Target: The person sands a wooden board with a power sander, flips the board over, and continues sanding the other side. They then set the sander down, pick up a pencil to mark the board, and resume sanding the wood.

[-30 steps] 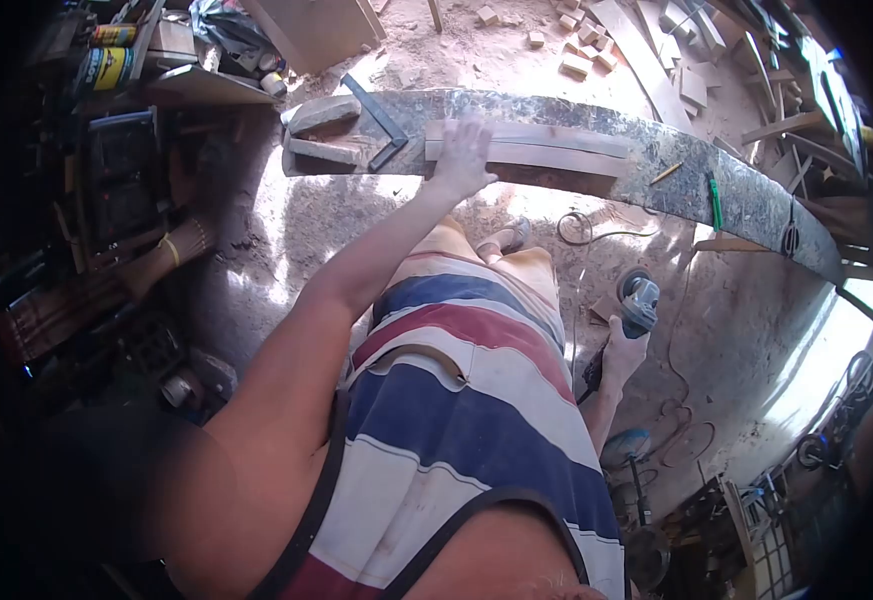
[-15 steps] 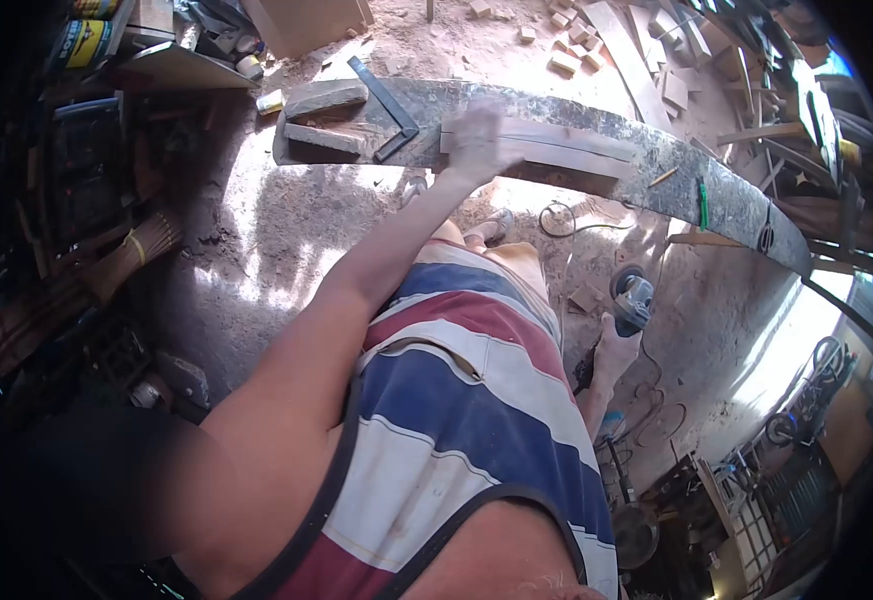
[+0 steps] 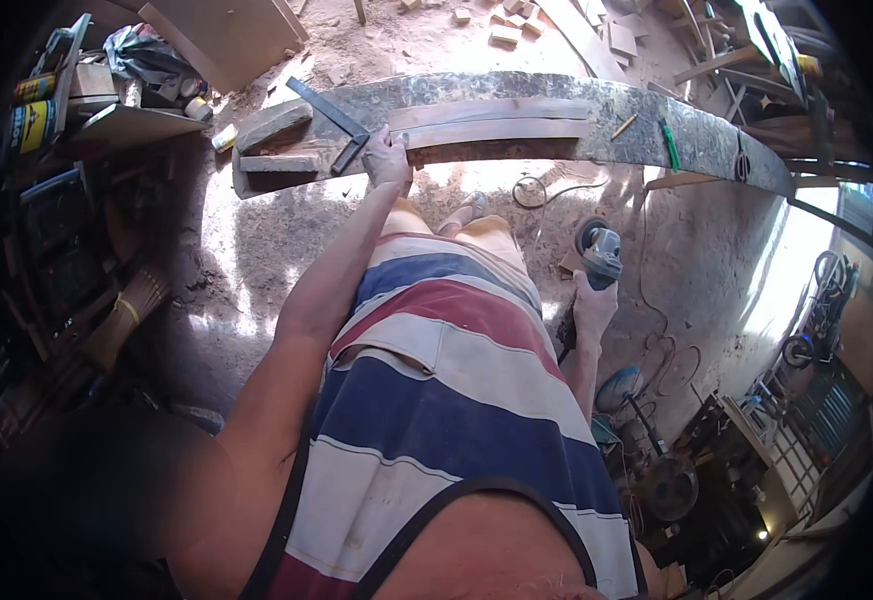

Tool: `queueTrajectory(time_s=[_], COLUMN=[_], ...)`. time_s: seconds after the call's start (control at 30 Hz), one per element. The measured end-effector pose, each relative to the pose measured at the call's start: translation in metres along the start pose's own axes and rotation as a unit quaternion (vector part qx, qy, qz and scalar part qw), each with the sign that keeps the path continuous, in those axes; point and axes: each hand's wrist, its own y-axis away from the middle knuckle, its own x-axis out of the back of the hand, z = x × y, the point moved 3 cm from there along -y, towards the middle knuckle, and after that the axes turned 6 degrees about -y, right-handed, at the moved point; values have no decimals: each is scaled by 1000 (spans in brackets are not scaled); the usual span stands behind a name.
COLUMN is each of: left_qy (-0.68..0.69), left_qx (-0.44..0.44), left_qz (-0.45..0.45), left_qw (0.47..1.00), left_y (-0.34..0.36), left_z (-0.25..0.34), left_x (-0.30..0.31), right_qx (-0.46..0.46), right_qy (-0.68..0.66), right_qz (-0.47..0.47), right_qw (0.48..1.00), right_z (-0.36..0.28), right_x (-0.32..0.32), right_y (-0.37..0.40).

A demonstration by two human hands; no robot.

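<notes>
Two long wooden boards lie side by side along the workbench, a back board (image 3: 496, 111) and a front board (image 3: 501, 132). My left hand (image 3: 387, 162) is closed at the left end of the front board, fingers curled about its tip. Down at my right side, my right hand (image 3: 594, 303) grips an angle grinder (image 3: 603, 255) by its body, with the disc pointing forward. The grinder is held off the bench, above the floor. Just left of my left hand lies a dark try square (image 3: 328, 112).
Two wood blocks (image 3: 274, 126) lie on the bench's (image 3: 631, 98) left end. A pencil (image 3: 624, 126), a green tool (image 3: 670, 147) and scissors (image 3: 742, 165) lie on its right part. A cord (image 3: 646, 285) trails over the dusty floor. Wood offcuts (image 3: 516, 25) are scattered beyond.
My left hand has moved from on top of the boards to the front board's left end and closed there. A gap now shows between the boards. The grinder has come slightly forward.
</notes>
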Motion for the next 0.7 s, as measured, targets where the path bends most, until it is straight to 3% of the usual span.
queueTrajectory(time_s=[0.17, 0.27, 0.37, 0.4, 0.5, 0.63, 0.7], left_qy=[4, 93, -53, -255, -315, -282, -294], left_qx=[6, -6, -118, -182, -379, -303, -384], left_qz=[-6, -103, -144, -113, -93, -215, -167], left_qw=[1000, 990, 981, 943, 865, 885, 859], left_y=[5, -5, 17, 15, -4, -37, -36], left_z=[8, -7, 36, 40, 33, 26, 32], left_x=[5, 7, 43, 52, 67, 63, 66], right_qx=[2, 18, 33, 35, 64, 84, 104], right_qy=[-14, 3, 16, 18, 12, 1, 0], right_qz=[-31, -45, -63, -69, -102, -159, -181], right_qw=[999, 999, 997, 997, 993, 984, 978], right_z=[-6, -10, -25, -32, -59, -87, -110], right_x=[-10, -21, -40, -47, -73, -128, -148], right_y=[-8, -10, -11, -9, -1, 3, 13])
